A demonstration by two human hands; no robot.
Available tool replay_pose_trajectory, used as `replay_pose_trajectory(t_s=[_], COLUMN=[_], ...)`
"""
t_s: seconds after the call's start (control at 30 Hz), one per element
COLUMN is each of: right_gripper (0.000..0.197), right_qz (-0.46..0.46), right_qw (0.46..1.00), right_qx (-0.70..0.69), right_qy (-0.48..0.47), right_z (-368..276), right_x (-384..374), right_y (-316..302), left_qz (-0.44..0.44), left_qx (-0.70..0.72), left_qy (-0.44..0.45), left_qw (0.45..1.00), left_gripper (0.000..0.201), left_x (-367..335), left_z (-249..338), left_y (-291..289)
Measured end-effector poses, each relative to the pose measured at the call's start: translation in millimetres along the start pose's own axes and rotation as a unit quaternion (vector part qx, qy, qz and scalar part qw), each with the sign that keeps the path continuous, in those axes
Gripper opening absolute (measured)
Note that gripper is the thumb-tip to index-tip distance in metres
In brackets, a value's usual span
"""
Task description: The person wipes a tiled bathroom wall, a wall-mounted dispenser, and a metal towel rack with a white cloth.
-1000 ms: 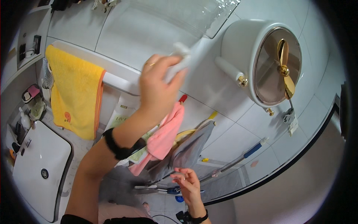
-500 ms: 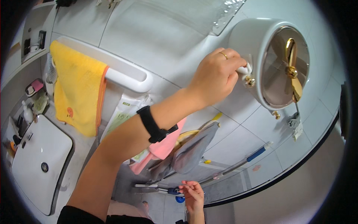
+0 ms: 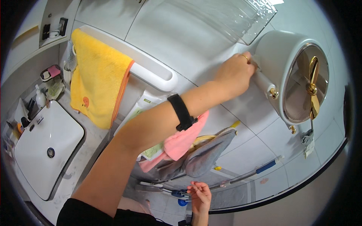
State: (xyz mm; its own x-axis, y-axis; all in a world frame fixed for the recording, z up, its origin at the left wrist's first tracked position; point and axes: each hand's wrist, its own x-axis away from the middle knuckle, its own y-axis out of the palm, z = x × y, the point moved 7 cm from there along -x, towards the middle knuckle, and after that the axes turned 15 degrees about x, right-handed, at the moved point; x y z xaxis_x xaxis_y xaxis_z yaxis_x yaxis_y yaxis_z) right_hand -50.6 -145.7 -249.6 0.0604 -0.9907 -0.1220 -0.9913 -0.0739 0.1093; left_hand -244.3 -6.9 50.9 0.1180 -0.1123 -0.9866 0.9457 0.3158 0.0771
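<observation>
My left hand [image 3: 236, 73] reaches up to a white, drum-shaped wall box [image 3: 267, 52] with a dark, see-through round front and a gold bow-shaped ornament [image 3: 312, 89]. Its fingers are pinched together at the box's near side, on a piece of white tissue [image 3: 256, 61] that is mostly hidden by them. A small gold knob [image 3: 274, 93] juts out below the fingertips. Low in the picture, my right hand [image 3: 200, 197] is held up with bent, slightly parted fingers. Nothing shows in it.
A yellow towel [image 3: 97, 75] hangs on a white rail [image 3: 156, 77]. Pink [image 3: 184, 141] and grey cloths [image 3: 207, 154] hang lower. At left is a white washbasin [image 3: 56, 132]; a clear shelf [image 3: 241, 22] juts out above. A blue-gripped pole [image 3: 266, 166] leans along the tiles.
The view has turned, shifting the box right and down. My left hand has moved along the box's side, away from the gold knob. My right hand stays nearly the same.
</observation>
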Motion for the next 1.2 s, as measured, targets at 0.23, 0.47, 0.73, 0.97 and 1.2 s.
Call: replay_pose_trajectory(t_s=[0.23, 0.47, 0.73, 0.97, 1.2], right_gripper=[0.022, 0.020, 0.019, 0.015, 0.023], right_qz=[-0.019, -0.013, -0.010, -0.032, -0.116], right_qw=[1.000, 1.000, 0.999, 0.839, 0.688], right_qx=[-0.015, -0.014, 0.047, 0.426, 0.472], right_qy=[0.000, 0.010, 0.006, -0.336, -0.539], right_z=[1, 11, -3, -124, -148], right_x=[-1, 0, -2, -16, -3], right_y=[-1, 2, 15, 115, 179], left_qz=[0.045, 0.067, 0.037, -0.100, -0.345], left_qx=[0.118, 0.131, -0.007, -0.180, -0.057], left_qy=[0.089, 0.075, 0.025, 0.083, 0.063], left_qw=[0.988, 0.986, 0.999, 0.975, 0.935], left_gripper=[0.027, 0.030, 0.029, 0.018, 0.014], left_x=[2, 5, 1, 25, 143], left_z=[46, 26, -1, 33, 63], left_y=[-9, -17, 5, -8, -9])
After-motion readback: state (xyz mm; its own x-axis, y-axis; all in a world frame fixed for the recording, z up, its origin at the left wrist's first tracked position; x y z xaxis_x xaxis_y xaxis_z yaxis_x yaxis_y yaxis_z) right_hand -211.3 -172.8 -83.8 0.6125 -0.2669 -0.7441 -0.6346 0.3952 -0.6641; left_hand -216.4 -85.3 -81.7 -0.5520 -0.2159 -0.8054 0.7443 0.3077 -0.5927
